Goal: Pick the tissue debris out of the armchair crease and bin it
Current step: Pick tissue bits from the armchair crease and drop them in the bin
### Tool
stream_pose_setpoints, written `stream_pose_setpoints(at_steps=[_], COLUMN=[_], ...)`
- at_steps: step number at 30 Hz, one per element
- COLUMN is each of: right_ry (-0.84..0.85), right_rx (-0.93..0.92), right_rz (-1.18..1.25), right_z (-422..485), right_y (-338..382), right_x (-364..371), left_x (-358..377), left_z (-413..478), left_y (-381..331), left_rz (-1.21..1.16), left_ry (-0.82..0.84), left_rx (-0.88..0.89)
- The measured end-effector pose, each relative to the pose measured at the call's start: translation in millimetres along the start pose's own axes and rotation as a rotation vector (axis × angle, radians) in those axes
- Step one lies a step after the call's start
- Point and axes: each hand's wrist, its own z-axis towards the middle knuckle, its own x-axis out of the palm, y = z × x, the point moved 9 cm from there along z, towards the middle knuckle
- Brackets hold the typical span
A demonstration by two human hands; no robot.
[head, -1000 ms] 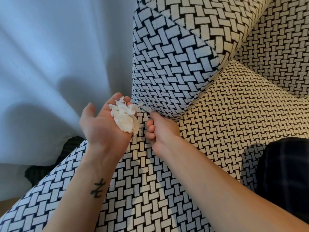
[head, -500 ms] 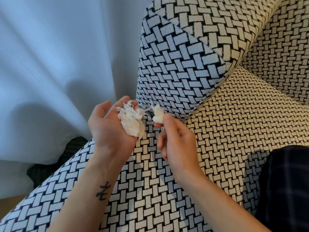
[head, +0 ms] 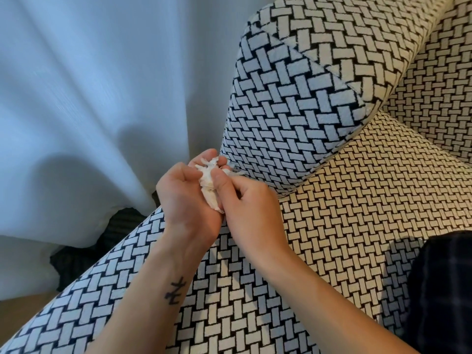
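Only a strip and some frayed ends of the tissue wad (head: 208,182) show; the rest lies covered between the cupped left hand (head: 184,200) at its 9 o'clock and the right hand (head: 250,208) at its 3 o'clock, whose fingertips are out of sight. The armchair (head: 357,200) runs off the top, right and bottom edges. The dark checked cloth (head: 444,290) at 4 o'clock is cut by the right edge, and a dark thing (head: 84,254) at 8 o'clock sits partly under the curtain (head: 89,98).

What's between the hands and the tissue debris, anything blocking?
Nothing visible. The tissue debris lies in the cupped left hand, and the right hand presses its thumb on it. No bin is in view, so the way there cannot be judged.
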Motion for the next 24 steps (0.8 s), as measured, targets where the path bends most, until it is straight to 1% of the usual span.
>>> stream_pose_setpoints(at_steps=[3, 6, 9, 14, 16, 19, 21, 22, 24], right_ry=[-0.020, 0.028, 0.077, -0.070, -0.033, 0.110, 0.173, 0.179, 0.163], right_rx=[0.004, 0.020, 0.113, 0.300, 0.380, 0.440, 0.374, 0.288, 0.060], right_rz=[-0.046, 0.135, 0.299, 0.278, 0.278, 0.224, 0.144, 0.063, -0.202], right_z=[2, -2, -14, -23, -19, -12, -6, -3, 7], right_y=[2, 0, -12, -46, -57, -62, -54, -45, -25], right_x=[1, 4, 1, -30, -33, -25, -22, -22, -22], left_x=[-4, -5, -5, -11, -11, -11, -11, -10, -9], left_z=[2, 4, 5, 9, 9, 7, 6, 6, 5], left_y=[1, 0, -6, -8, -8, -10, -10, -10, -11], left_rz=[-0.005, -0.015, -0.041, -0.105, -0.096, -0.099, -0.105, -0.106, -0.092], left_ry=[-0.041, -0.058, -0.056, -0.079, -0.082, -0.086, -0.094, -0.092, -0.087], left_rx=[-0.007, 0.000, 0.037, 0.073, 0.077, 0.092, 0.096, 0.092, 0.090])
